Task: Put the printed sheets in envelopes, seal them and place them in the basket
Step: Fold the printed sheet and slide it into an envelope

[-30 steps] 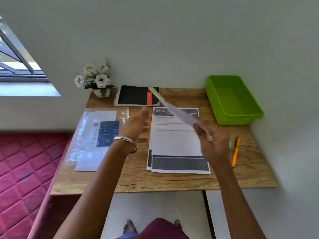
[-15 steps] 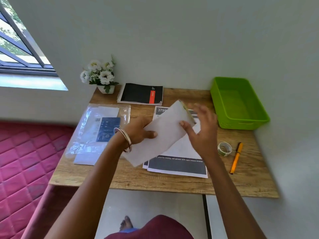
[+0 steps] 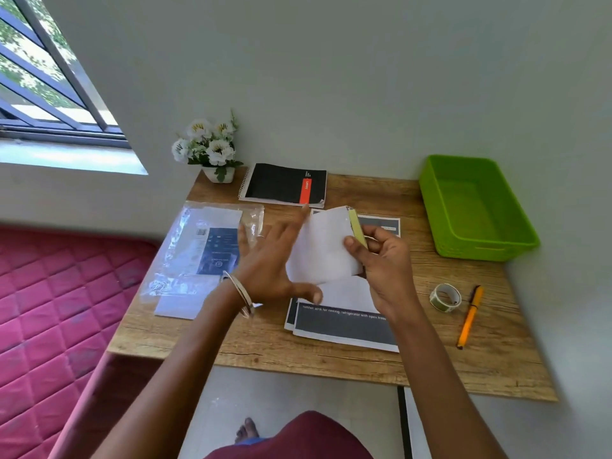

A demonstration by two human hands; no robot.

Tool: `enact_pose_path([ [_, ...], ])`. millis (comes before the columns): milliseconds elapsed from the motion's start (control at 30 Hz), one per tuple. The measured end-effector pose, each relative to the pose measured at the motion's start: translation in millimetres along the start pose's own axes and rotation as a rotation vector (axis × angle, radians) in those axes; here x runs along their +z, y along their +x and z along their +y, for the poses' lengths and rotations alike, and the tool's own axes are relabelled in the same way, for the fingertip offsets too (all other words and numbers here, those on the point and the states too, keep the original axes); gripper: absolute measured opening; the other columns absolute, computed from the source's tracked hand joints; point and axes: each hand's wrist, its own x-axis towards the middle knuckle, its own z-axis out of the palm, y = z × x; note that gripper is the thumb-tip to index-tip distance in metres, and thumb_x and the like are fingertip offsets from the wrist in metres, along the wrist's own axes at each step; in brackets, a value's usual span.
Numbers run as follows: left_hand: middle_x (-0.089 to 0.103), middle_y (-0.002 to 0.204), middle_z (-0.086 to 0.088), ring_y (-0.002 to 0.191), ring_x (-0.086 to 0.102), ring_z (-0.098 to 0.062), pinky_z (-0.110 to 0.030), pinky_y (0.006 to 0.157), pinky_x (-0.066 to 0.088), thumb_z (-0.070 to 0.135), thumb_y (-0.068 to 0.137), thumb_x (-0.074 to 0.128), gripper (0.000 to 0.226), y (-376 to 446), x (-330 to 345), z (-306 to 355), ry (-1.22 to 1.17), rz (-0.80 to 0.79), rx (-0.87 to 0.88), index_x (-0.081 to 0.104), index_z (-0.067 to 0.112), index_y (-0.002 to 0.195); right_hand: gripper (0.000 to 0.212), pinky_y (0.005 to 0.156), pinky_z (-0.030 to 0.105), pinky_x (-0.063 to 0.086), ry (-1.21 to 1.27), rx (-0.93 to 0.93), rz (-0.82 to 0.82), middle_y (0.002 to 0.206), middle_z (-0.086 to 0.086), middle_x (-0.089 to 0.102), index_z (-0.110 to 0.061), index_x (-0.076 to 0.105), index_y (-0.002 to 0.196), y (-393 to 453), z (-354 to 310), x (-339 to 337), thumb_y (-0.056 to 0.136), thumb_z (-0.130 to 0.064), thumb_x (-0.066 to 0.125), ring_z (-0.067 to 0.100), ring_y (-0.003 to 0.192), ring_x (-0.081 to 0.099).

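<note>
- A white envelope [image 3: 326, 246] is being held above the sheets [image 3: 344, 321], over the middle of the table [image 3: 430, 356].
- It is being pinched at its right edge by the right hand [image 3: 385, 260], thumb on the front, fingers curled behind, beside the yellow-green strip [image 3: 357, 228] along that edge.
- The left hand [image 3: 270, 263] is being kept spread, fingers wide, gripping nothing; its thumb is lying by the envelope's lower edge, but touch cannot be told because of blur.
- The sheets are being left flat on the table under both hands.
- The green basket [image 3: 477, 250] is being left at the far right corner, well apart from the envelope.
- A tape roll [image 3: 445, 297] and an orange pen [image 3: 470, 318] are lying right of the sheets.
</note>
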Motion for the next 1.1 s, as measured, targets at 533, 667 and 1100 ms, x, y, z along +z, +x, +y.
enact_pose_path([
  [533, 0.042, 0.119, -0.008, 0.115, 0.040, -0.030, -0.075, 0.100, -0.007, 0.075, 0.053, 0.053, 0.105, 12, 14, -6, 0.438, 0.298, 0.072, 0.029, 0.020, 0.140, 0.014, 0.054, 0.028, 0.054, -0.045, 0.073, -0.211, 0.082, 0.001, 0.075, -0.012, 0.068, 0.094, 0, -17, -18, 0.092, -0.004, 0.056, 0.014, 0.072, 0.070],
  [667, 0.040, 0.121, -0.008, 0.118, 0.037, -0.031, -0.077, 0.098, -0.003, 0.080, 0.050, 0.050, 0.111, 9, 23, -11, 0.407, 0.227, 0.062, 0.019, 0.023, 0.139, 0.016, 0.054, 0.032, 0.056, -0.110, 0.062, -0.217, 0.088, 0.005, 0.076, -0.008, 0.067, 0.101, -2, -14, -19, 0.088, -0.001, 0.062, 0.020, 0.075, 0.072],
  [1100, 0.046, 0.120, -0.008, 0.116, 0.042, -0.029, -0.071, 0.101, -0.017, 0.075, 0.048, 0.057, 0.107, -5, 39, -1, 0.459, 0.183, 0.092, 0.029, 0.022, 0.136, 0.024, 0.062, 0.043, 0.059, -0.570, 0.010, -0.119, 0.082, 0.005, 0.073, -0.013, 0.073, 0.081, 7, 10, -16, 0.075, 0.010, 0.065, 0.029, 0.078, 0.069],
])
